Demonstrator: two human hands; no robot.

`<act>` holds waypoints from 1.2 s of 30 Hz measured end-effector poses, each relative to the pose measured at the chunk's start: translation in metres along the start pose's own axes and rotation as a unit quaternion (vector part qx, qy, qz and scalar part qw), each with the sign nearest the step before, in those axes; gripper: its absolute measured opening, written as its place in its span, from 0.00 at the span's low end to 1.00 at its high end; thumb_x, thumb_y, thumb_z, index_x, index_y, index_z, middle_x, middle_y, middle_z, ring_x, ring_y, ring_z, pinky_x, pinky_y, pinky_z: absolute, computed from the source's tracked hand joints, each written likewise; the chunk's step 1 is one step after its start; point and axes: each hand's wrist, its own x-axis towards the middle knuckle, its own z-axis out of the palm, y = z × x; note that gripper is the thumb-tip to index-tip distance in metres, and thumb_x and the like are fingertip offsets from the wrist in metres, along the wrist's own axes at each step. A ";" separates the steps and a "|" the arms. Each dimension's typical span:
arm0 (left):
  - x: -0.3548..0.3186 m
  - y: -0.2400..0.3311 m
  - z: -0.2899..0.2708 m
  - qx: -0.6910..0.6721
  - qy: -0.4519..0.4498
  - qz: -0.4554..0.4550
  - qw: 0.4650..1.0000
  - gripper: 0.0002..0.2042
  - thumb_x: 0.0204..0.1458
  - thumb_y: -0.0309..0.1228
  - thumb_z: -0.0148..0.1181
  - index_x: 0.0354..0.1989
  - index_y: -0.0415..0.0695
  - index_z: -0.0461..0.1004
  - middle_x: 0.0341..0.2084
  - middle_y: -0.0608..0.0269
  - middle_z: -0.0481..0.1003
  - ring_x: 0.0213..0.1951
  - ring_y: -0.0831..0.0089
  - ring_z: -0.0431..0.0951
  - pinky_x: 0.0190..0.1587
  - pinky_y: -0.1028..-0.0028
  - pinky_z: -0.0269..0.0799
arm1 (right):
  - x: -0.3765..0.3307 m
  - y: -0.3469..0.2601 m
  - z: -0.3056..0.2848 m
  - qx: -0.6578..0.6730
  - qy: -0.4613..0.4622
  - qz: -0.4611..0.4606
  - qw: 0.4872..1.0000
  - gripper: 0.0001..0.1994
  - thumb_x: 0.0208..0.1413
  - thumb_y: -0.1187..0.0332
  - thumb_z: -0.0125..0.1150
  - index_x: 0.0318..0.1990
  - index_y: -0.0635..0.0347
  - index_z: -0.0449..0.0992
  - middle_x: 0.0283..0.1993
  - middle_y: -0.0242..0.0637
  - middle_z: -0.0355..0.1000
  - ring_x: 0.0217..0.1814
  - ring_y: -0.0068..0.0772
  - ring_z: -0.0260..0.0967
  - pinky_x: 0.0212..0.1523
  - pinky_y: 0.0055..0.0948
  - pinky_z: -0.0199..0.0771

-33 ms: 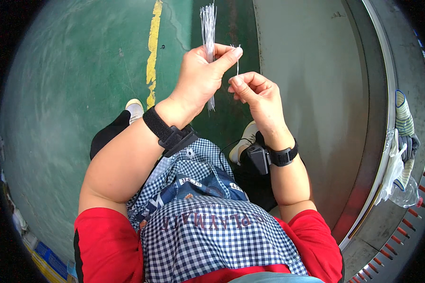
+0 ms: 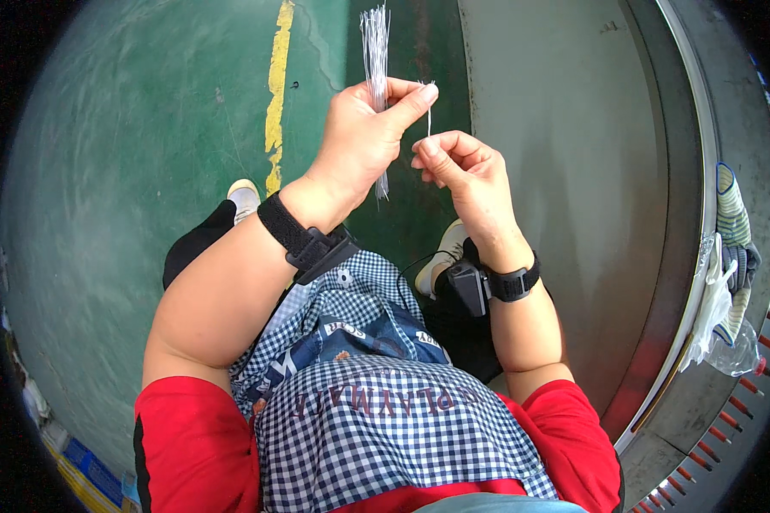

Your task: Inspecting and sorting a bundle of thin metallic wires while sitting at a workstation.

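Upright in my left hand [image 2: 361,137] is a bundle of thin silvery wires [image 2: 375,53], its upper ends fanned above the fingers and its lower ends showing below the palm. The thumb and forefinger of that hand also pinch the top of a short twisted wire strand [image 2: 429,122], whose tips stick out above them. My right hand [image 2: 462,167] is closed at the strand's lower end, thumb against the forefinger and the other fingers curled. The two hands are a short way apart, with the strand running between them.
Green floor [image 2: 145,137] with a worn yellow line [image 2: 276,94] lies below and left. On the right is a grey panel [image 2: 565,171] with a metal edge. Beyond it sit striped knit gloves [image 2: 731,205], a white plastic bag [image 2: 712,299] and a clear plastic bottle [image 2: 734,352].
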 end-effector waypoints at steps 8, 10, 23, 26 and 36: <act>0.005 0.008 -0.005 -0.029 -0.004 -0.009 1.000 0.09 0.54 0.34 0.63 0.34 0.43 0.74 0.12 0.81 0.60 0.11 0.90 0.52 0.15 0.83 0.45 | -0.001 0.000 -0.001 0.022 -0.037 0.014 0.999 0.10 0.59 0.64 0.60 0.38 0.61 0.78 0.32 0.30 0.77 0.29 0.16 0.68 0.32 0.16 0.67; 0.004 0.009 -0.005 -0.032 0.000 -0.015 0.999 0.09 0.54 0.35 0.63 0.34 0.43 0.74 0.12 0.81 0.60 0.11 0.90 0.52 0.15 0.83 0.45 | -0.001 0.001 -0.001 0.034 -0.043 0.023 0.998 0.10 0.59 0.63 0.59 0.38 0.61 0.78 0.32 0.30 0.77 0.29 0.15 0.68 0.32 0.16 0.66; 0.002 0.004 -0.003 0.008 -0.003 0.005 1.000 0.10 0.53 0.36 0.64 0.33 0.42 0.74 0.15 0.78 0.63 0.13 0.89 0.54 0.15 0.84 0.48 | 0.001 0.005 0.001 -0.007 -0.008 -0.001 1.000 0.08 0.58 0.66 0.61 0.34 0.62 0.77 0.31 0.33 0.77 0.30 0.17 0.69 0.33 0.17 0.69; 0.003 0.005 -0.003 0.011 0.002 0.003 1.000 0.10 0.52 0.36 0.65 0.33 0.43 0.74 0.14 0.79 0.63 0.12 0.89 0.54 0.15 0.84 0.47 | 0.000 0.002 0.002 0.006 -0.022 0.001 1.000 0.09 0.59 0.65 0.60 0.35 0.63 0.77 0.32 0.34 0.78 0.30 0.18 0.70 0.33 0.18 0.70; 0.002 0.010 -0.003 -0.012 -0.010 -0.022 1.000 0.11 0.51 0.37 0.66 0.32 0.44 0.74 0.11 0.80 0.61 0.11 0.89 0.53 0.15 0.84 0.46 | -0.002 0.001 -0.001 -0.017 -0.094 0.014 0.995 0.13 0.64 0.60 0.52 0.38 0.61 0.78 0.34 0.32 0.78 0.32 0.17 0.68 0.36 0.17 0.67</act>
